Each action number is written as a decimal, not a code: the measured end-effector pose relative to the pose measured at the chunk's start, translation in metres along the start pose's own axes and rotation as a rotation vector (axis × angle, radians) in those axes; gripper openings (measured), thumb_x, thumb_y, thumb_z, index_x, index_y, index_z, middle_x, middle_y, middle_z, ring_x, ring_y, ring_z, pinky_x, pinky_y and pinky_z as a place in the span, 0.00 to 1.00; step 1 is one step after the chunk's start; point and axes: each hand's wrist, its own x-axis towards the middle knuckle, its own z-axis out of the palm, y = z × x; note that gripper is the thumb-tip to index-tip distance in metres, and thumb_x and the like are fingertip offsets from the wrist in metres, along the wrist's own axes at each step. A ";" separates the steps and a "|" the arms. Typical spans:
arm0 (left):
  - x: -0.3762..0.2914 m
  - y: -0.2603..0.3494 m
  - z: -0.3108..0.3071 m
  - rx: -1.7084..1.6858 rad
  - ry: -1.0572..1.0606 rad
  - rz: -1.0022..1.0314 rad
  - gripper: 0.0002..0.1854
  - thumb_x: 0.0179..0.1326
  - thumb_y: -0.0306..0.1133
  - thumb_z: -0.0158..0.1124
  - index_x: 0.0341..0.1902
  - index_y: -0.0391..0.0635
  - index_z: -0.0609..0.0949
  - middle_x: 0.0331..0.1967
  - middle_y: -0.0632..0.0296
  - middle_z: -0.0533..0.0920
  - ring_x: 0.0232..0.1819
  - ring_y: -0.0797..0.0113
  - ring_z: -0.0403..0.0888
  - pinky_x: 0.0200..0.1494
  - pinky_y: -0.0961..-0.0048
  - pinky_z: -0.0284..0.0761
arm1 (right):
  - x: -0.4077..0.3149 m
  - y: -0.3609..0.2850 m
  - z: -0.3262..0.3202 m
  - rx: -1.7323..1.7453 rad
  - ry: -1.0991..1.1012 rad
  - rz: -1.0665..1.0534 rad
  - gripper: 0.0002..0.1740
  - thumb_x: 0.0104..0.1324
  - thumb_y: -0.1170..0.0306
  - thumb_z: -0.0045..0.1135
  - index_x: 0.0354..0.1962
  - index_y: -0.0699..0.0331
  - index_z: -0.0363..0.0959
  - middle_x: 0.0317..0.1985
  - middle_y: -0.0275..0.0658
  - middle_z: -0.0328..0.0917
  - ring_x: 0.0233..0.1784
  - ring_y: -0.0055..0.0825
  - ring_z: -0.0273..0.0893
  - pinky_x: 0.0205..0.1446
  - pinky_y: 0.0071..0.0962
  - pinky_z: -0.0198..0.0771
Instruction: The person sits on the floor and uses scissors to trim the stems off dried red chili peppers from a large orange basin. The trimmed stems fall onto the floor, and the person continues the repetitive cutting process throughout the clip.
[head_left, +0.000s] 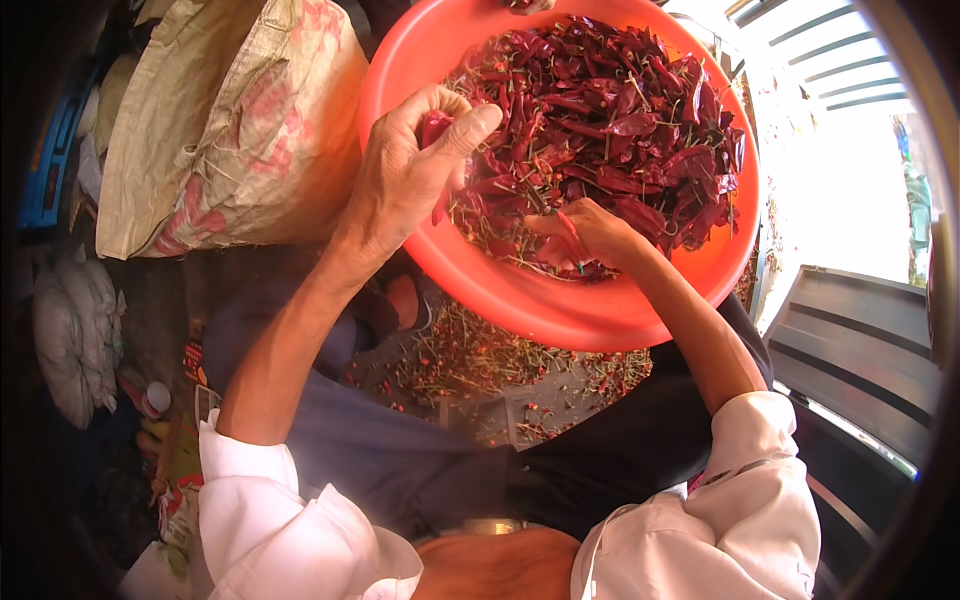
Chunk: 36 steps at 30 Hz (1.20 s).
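Note:
My left hand (409, 161) is over the left rim of a large orange-red plastic basin (517, 319). Its fingers curl around red dried chili peppers (436, 129), some of them hidden in the palm; one pokes out below the hand. Inside the basin, my right hand (596, 232) grips scissors (568, 229) with red handles, their dark blades pointing up and left. Dried red chilies (630, 127) heap up across the far and right side of the basin. Cut stems and bits (502, 240) lie nearer to me, around the right hand.
Another person's hand (529, 6) shows at the far rim. A woven sack (292, 142) with red print leans at the basin's left. Stems and chili scraps (480, 356) litter the floor between my legs. To the right is a ribbed metal panel (855, 337); grey bags (75, 337) lie left.

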 end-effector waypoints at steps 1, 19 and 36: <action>0.000 0.000 -0.001 -0.015 0.015 0.023 0.18 0.73 0.48 0.71 0.36 0.47 0.81 0.19 0.75 0.74 0.22 0.85 0.71 0.26 0.82 0.67 | 0.000 -0.001 0.001 0.032 -0.003 -0.073 0.26 0.71 0.51 0.70 0.39 0.72 0.87 0.27 0.42 0.85 0.23 0.21 0.79 0.26 0.24 0.75; 0.010 0.001 -0.005 0.267 0.082 0.172 0.10 0.72 0.36 0.73 0.42 0.41 0.88 0.25 0.75 0.79 0.30 0.86 0.71 0.34 0.78 0.71 | -0.098 -0.091 -0.007 0.068 -0.426 -0.289 0.29 0.71 0.53 0.70 0.53 0.73 0.83 0.29 0.36 0.84 0.21 0.16 0.75 0.22 0.20 0.66; 0.001 0.007 -0.004 0.339 0.115 0.229 0.18 0.72 0.41 0.71 0.32 0.38 0.85 0.19 0.68 0.76 0.25 0.83 0.71 0.30 0.73 0.69 | -0.027 -0.029 -0.004 -0.042 0.013 0.206 0.38 0.72 0.38 0.62 0.41 0.73 0.84 0.30 0.45 0.88 0.24 0.26 0.81 0.30 0.25 0.76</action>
